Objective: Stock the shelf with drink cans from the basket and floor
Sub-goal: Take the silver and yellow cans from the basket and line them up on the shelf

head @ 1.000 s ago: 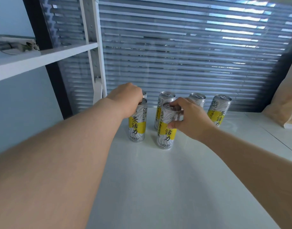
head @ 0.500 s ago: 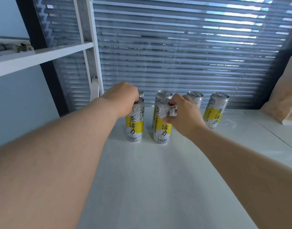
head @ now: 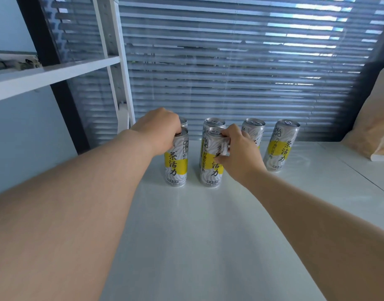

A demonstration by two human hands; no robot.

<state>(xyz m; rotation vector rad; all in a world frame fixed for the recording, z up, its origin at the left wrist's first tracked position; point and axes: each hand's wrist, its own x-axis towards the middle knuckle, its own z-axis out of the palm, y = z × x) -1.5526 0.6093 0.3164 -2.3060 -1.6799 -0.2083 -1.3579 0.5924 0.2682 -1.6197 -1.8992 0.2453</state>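
- Six drink cans stand upright on the white shelf [head: 208, 235], bunched toward the back near the blinds [head: 230, 72].
- The left hand [head: 158, 129] sits over the top of the front-left can [head: 177, 164], fingers curled round its rim. The can's base is planted on the shelf.
- The right hand [head: 239, 153] is clamped on the front-middle can [head: 210, 168] from the side, thumb and fingers wrapped round its upper body. That can looks set down too.
- Behind them are the back-left can [head: 184, 122], mostly hidden by the left hand, and the back-middle can [head: 214, 123].
- The third back can [head: 253, 130] peeks past the right hand, and the far-right can [head: 281, 146] stands apart, untouched.
- My read: the back row has four cans and the front row has just been started with two, so both hands need only let go.
- Basket and floor are out of view, so I cannot tell how many cans remain.
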